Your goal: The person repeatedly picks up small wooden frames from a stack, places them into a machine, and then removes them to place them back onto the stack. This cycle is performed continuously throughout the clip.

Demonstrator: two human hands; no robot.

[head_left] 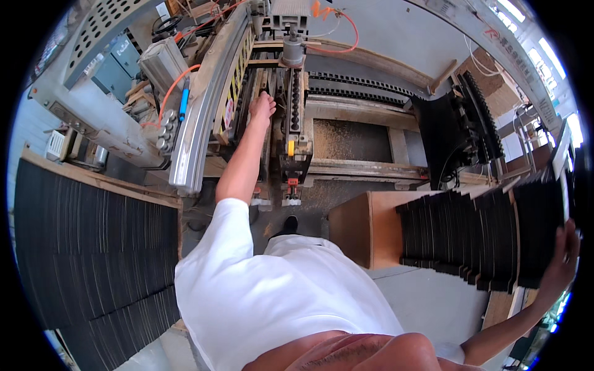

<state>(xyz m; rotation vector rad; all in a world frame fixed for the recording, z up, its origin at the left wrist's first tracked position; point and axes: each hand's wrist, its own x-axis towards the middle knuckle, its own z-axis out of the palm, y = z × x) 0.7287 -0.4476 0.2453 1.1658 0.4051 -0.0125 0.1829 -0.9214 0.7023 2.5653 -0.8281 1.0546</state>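
My left arm stretches forward into the machine (297, 123), where my left hand (263, 106) is closed beside a narrow rail. A small dark part shows at its fingertips, too little to name. Right of that hand stands an upright row of dark round spindles (295, 102) under a grey motor. Far out at the right rim, my right hand (562, 250) lies with its fingers stretched out against the end of a row of black panels (464, 235). A pale strip-like edge (564, 185) rises above those fingers.
Another stack of black panels (93, 247) fills the left side. A wooden box-like support (352, 226) stands beside the right row. Black sheet material (436, 136) hangs over the machine's right part. Sawdust (337, 142) lies below the frame; a blue pen-like thing (184, 104) is at the left rail.
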